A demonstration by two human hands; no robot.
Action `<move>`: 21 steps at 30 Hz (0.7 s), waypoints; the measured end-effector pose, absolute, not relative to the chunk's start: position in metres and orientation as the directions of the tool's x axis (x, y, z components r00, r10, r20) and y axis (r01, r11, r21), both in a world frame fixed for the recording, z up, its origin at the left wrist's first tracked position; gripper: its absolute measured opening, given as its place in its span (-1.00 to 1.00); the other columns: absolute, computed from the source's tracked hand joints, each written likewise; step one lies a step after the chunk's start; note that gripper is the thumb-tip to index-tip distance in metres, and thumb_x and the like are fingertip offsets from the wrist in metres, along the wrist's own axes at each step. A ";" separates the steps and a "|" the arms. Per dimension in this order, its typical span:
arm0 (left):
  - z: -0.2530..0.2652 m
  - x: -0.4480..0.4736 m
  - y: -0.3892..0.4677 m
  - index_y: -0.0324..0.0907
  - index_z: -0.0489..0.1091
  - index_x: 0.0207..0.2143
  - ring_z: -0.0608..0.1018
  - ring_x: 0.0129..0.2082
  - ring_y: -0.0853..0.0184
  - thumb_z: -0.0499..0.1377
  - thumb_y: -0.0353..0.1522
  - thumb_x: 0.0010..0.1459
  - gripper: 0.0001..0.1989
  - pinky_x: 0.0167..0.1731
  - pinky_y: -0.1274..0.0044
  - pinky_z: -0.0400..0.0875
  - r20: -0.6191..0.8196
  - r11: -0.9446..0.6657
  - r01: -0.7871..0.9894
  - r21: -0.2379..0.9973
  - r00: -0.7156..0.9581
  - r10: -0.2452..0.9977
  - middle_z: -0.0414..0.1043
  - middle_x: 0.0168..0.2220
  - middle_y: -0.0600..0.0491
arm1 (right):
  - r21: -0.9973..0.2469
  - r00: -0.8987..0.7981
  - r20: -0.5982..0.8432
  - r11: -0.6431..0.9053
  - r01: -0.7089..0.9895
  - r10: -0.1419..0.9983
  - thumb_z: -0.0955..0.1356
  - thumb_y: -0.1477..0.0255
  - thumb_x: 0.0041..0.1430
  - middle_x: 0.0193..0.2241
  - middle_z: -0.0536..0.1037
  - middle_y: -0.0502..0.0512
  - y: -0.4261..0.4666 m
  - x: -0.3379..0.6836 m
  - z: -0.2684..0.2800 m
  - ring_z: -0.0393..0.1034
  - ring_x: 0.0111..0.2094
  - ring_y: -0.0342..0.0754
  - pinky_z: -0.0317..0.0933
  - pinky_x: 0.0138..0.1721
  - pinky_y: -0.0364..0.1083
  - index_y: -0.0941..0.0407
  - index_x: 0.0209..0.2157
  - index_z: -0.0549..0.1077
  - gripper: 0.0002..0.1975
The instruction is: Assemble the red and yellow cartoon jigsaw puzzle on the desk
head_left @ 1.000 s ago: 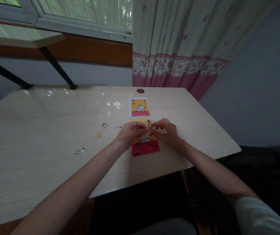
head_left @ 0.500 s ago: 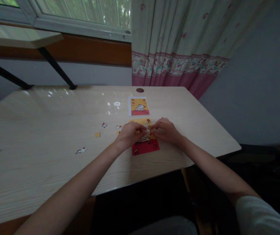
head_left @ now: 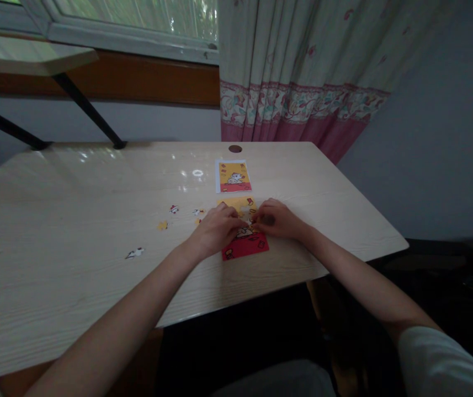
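A partly assembled jigsaw puzzle [head_left: 244,253], yellow above and red below with a white cartoon animal, lies flat on the table under both hands. My left hand [head_left: 216,227] rests over its left side, thumb and fingers drawn together at the middle of the picture; whatever is between them is hidden. From the right, my right hand [head_left: 277,219] pinches at a small puzzle piece [head_left: 250,220] on the animal, close to the left fingertips. Behind the puzzle lies a picture card [head_left: 235,177] with the same design.
Loose puzzle pieces lie left of my hands: a red-and-white one [head_left: 174,209], a yellow one [head_left: 163,225], a white one [head_left: 198,212] and another white one [head_left: 135,253] farther out. A cable hole [head_left: 235,149] and a raised shelf [head_left: 33,58] are at the table's back.
My fingertips have lowered slightly onto the middle of the puzzle, and the right hand's fingers are more curled. The view has shifted a little; the loose pieces lie as before.
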State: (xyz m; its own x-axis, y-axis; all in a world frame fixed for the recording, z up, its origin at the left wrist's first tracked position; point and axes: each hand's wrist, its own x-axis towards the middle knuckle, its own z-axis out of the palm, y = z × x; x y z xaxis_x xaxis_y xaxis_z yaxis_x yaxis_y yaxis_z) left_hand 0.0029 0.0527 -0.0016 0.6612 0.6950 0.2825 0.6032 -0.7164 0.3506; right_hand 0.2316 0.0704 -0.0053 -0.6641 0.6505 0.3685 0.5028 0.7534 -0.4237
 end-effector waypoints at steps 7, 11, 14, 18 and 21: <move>0.002 0.005 0.047 -0.05 0.51 -0.19 0.34 -0.25 0.24 0.06 -0.44 0.15 -0.73 -0.25 0.44 0.25 0.271 -0.736 0.649 0.190 0.686 0.675 0.39 -0.32 -0.02 | -0.433 -0.648 0.399 0.756 0.491 0.649 0.37 0.37 0.09 -0.42 0.48 0.06 0.070 0.233 -0.002 0.33 -0.33 -0.08 0.20 -0.24 -0.08 0.12 -0.34 0.49 -0.88; 0.007 0.008 0.044 -0.07 0.52 -0.20 0.32 -0.25 0.22 0.07 -0.43 0.15 -0.75 -0.27 0.44 0.24 0.231 -0.731 0.670 0.126 0.697 0.679 0.41 -0.32 -0.03 | -0.403 -0.674 0.399 0.779 0.479 0.621 0.34 0.38 0.14 -0.40 0.48 0.09 0.068 0.234 0.001 0.32 -0.33 -0.09 0.19 -0.27 -0.09 0.11 -0.37 0.51 -0.87; 0.011 0.009 0.043 -0.09 0.53 -0.22 0.32 -0.24 0.22 0.08 -0.43 0.16 -0.76 -0.27 0.45 0.24 0.210 -0.735 0.669 0.106 0.708 0.675 0.42 -0.31 -0.04 | -0.370 -0.697 0.396 0.799 0.474 0.598 0.33 0.37 0.16 -0.42 0.47 0.08 0.068 0.234 0.001 0.31 -0.36 -0.10 0.18 -0.29 -0.10 0.11 -0.36 0.52 -0.86; 0.013 0.008 0.043 -0.07 0.52 -0.21 0.33 -0.23 0.21 0.09 -0.43 0.15 -0.76 -0.28 0.45 0.24 0.197 -0.739 0.667 0.094 0.715 0.671 0.43 -0.29 -0.03 | -0.352 -0.689 0.422 0.807 0.474 0.589 0.34 0.36 0.15 -0.44 0.47 0.10 0.068 0.233 -0.001 0.31 -0.38 -0.10 0.17 -0.30 -0.11 0.15 -0.37 0.53 -0.84; 0.012 0.008 0.043 -0.08 0.51 -0.21 0.33 -0.21 0.21 0.08 -0.43 0.16 -0.77 -0.25 0.44 0.24 0.208 -0.762 0.646 0.043 0.741 0.639 0.45 -0.25 -0.02 | -0.355 -0.688 0.422 0.806 0.474 0.591 0.34 0.37 0.14 -0.43 0.47 0.09 0.069 0.231 -0.002 0.31 -0.37 -0.10 0.17 -0.29 -0.11 0.14 -0.37 0.52 -0.85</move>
